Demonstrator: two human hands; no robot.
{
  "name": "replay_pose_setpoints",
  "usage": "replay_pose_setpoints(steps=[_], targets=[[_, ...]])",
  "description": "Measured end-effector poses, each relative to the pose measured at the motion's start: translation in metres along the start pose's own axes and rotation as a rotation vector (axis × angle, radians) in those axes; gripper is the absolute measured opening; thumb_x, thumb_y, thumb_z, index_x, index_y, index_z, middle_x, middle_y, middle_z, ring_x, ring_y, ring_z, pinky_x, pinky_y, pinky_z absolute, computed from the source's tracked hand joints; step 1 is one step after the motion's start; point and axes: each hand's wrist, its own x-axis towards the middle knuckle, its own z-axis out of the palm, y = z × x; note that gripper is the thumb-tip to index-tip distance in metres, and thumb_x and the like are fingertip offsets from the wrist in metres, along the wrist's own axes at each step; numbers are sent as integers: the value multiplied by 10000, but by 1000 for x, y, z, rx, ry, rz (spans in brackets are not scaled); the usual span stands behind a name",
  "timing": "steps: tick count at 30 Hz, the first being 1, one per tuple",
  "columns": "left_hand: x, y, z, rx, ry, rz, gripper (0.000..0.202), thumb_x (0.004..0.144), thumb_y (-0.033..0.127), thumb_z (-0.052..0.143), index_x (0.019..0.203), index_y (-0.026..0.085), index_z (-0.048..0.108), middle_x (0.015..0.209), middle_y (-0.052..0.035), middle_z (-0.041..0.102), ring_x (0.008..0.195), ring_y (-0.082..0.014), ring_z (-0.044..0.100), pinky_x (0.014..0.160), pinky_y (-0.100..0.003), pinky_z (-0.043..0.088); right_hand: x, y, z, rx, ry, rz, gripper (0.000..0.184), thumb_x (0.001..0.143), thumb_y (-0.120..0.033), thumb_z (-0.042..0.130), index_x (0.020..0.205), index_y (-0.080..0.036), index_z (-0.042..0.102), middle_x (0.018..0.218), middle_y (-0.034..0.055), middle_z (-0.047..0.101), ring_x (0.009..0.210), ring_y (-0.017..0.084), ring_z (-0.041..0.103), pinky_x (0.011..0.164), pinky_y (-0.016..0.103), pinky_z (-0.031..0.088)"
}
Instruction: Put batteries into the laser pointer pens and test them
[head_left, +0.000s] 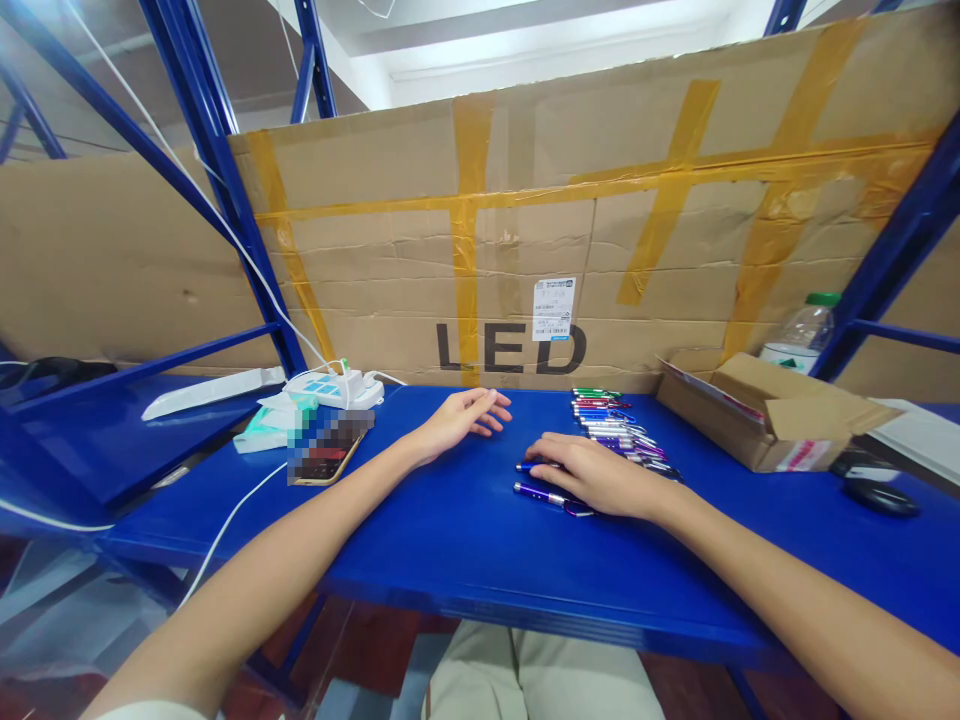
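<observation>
My right hand (581,470) rests low over the blue table (465,540), its fingers curled over a blue penlight (525,467) whose tip shows at the fingertips. Just in front of that hand lies a purple penlight (540,493) with a silver band and a dark cord. Beyond the right hand, several slim penlights (600,415) in green, red, blue, silver and purple lie in a close row, partly hidden by the hand. To the left, my left hand (466,418) hovers above the table with loosely bent fingers apart, and holds nothing.
A phone (334,455), a green-and-white packet (277,420) and a white power strip (345,388) with cables lie at left. On the right are an open cardboard box (772,410), a black mouse (881,497) and a plastic bottle (806,330). Taped cardboard (375,280) stands behind.
</observation>
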Motion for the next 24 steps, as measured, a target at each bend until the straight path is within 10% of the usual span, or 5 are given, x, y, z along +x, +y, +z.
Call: replay_pose_setpoints(steps=[11,24], targets=[[-16,16,14,522,-45,264,430,1088,516,551,980,173,786,871,-39,768,823,-180,675,788,-298,492,1,-1,-4,31,-19,36,207,1076,-397,607,965,-223,626,971,42,728,863,217,656,770,324,444],[-29,23,27,815,-289,365,313,1024,525,688,1034,215,733,1062,-42,694,995,-211,667,881,-326,486,1,8,-6,-191,16,52,238,1113,-273,510,931,-209,649,975,80,762,842,226,662,752,311,412]])
